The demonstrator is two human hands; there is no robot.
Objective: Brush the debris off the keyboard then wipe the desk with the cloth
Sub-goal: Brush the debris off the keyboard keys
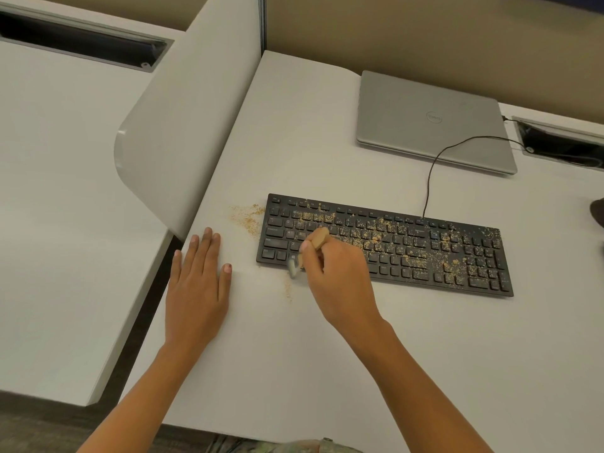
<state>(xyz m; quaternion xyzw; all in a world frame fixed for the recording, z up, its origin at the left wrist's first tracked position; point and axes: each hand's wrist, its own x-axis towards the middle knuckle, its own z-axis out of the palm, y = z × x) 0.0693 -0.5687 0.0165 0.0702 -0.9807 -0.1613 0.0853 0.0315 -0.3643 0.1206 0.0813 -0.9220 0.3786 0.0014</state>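
A black keyboard [425, 250] lies on the white desk [327, 371], its keys strewn with tan crumbs [402, 243]. My right hand [340, 279] grips a small wooden-handled brush [318, 238] over the keyboard's lower left corner, with the pale bristles [293, 269] blurred at the keyboard's front edge. More crumbs [248, 215] lie on the desk left of the keyboard, and a thin trail [288, 289] lies below the bristles. My left hand [199, 282] rests flat on the desk, left of the keyboard. No cloth is plainly visible.
A closed silver laptop [431, 122] sits behind the keyboard, with the black keyboard cable [434, 165] looping beside it. A white divider panel [183, 125] rises along the desk's left edge. A cable slot [562, 142] is at the far right. A second desk [58, 207] stands to the left.
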